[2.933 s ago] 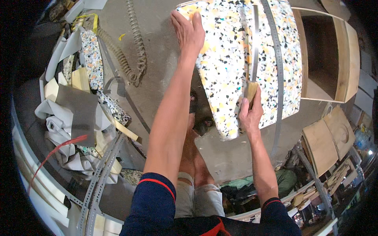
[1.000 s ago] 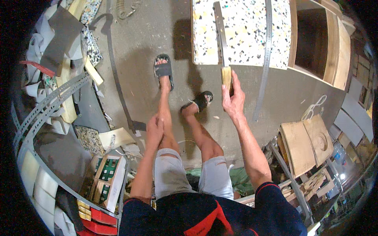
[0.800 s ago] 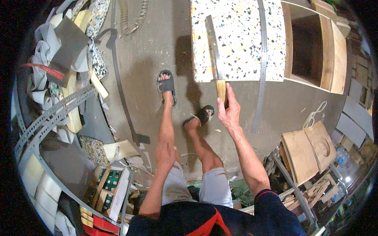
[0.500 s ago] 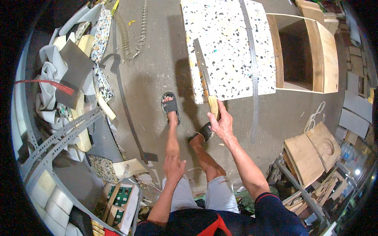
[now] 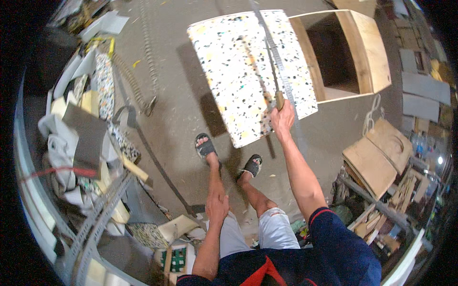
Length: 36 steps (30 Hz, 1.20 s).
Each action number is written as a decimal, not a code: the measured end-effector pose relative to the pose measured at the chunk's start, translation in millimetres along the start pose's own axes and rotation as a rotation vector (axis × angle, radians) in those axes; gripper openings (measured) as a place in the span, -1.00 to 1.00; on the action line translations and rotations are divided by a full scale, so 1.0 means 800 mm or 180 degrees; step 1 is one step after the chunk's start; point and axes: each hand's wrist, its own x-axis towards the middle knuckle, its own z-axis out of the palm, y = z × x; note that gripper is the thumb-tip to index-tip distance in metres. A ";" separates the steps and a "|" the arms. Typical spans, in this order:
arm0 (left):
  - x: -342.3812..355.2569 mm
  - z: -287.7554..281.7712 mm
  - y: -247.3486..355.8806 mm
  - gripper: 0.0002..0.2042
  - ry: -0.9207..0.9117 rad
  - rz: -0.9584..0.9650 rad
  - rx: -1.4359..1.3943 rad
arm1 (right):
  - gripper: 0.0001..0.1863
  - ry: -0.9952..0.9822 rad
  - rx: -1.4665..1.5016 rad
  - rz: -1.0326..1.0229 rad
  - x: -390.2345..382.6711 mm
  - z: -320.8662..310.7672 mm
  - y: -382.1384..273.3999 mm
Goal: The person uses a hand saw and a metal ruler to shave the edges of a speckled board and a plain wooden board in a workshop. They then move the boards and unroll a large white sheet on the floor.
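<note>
My right hand (image 5: 284, 116) is closed round the handle of the knife (image 5: 274, 74), whose blade points away from me over the foam (image 5: 229, 71), alongside the grey strip (image 5: 285, 78) that crosses it. Nearer me than the foam, my left hand (image 5: 217, 207) lies loose over my left leg (image 5: 214, 178), fingers part open, nothing in it; the hands are well apart. To handle this well, I want a firm grip, a straight wrist and the edge clear of that leg.
</note>
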 end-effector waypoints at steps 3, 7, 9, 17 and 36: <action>0.021 -0.028 0.013 -0.53 -0.0210 -0.0078 0.0070 | -0.43 0.0660 -0.0603 0.0055 0.041 -0.001 0.024; 0.049 -0.064 0.027 -0.54 -0.0315 -0.0145 0.0158 | -0.43 0.0392 -0.0422 0.0350 0.058 0.006 0.040; 0.063 -0.079 0.028 -0.54 -0.0346 -0.0033 0.0168 | -0.65 0.0128 -0.0632 0.0679 0.062 0.007 0.042; 0.089 -0.118 -0.028 -0.57 -0.0004 0.0198 0.0193 | -0.66 -0.0377 0.0244 0.1356 0.053 -0.041 0.040; -0.111 -0.248 -0.141 -0.62 0.0006 -0.0595 0.0257 | -0.38 -0.0298 0.0888 0.1970 -0.169 -0.211 0.116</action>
